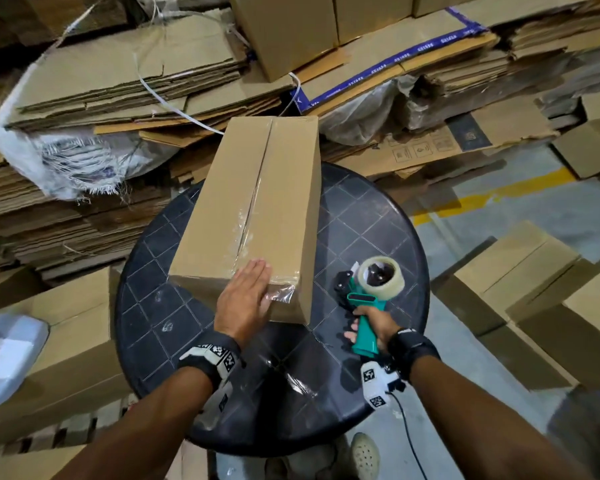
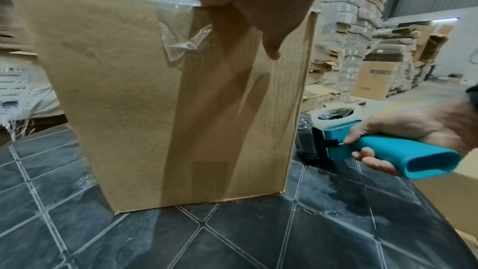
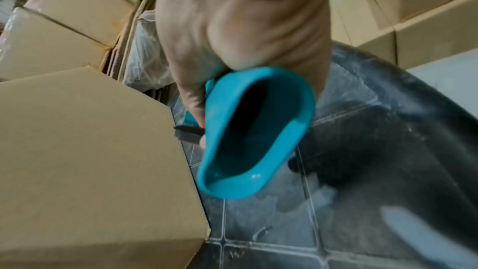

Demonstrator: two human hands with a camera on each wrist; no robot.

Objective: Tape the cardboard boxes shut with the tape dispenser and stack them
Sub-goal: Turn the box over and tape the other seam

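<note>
We saw the long cardboard box (image 1: 253, 216) lying flat on the round black table (image 1: 378, 216), its far end overhanging the table edge toward the flattened cardboard stacks (image 1: 118, 81). Clear tape (image 1: 248, 230) ran along the near part of its top seam and wrinkled down over the near end face. The left hand (image 1: 245, 299) lay flat, fingers straight, pressing that taped near corner; it gripped nothing. Just right of the box, apart from it, the teal tape dispenser (image 1: 368, 299) sat low over the table, whether it touched we could not tell. The right hand (image 1: 371, 327) was wrapped around its handle, the clear roll (image 1: 380, 275) on top.

Around the table we noted closed boxes (image 1: 520, 289) on the floor to the right, another box (image 1: 70, 341) at left, a torn white woven sack (image 1: 66, 161) on the stacks behind, and a white strap (image 1: 174, 105) trailing across them. A shoe (image 1: 364, 455) showed below the table edge. Nothing sat on top of the box besides the hand.
</note>
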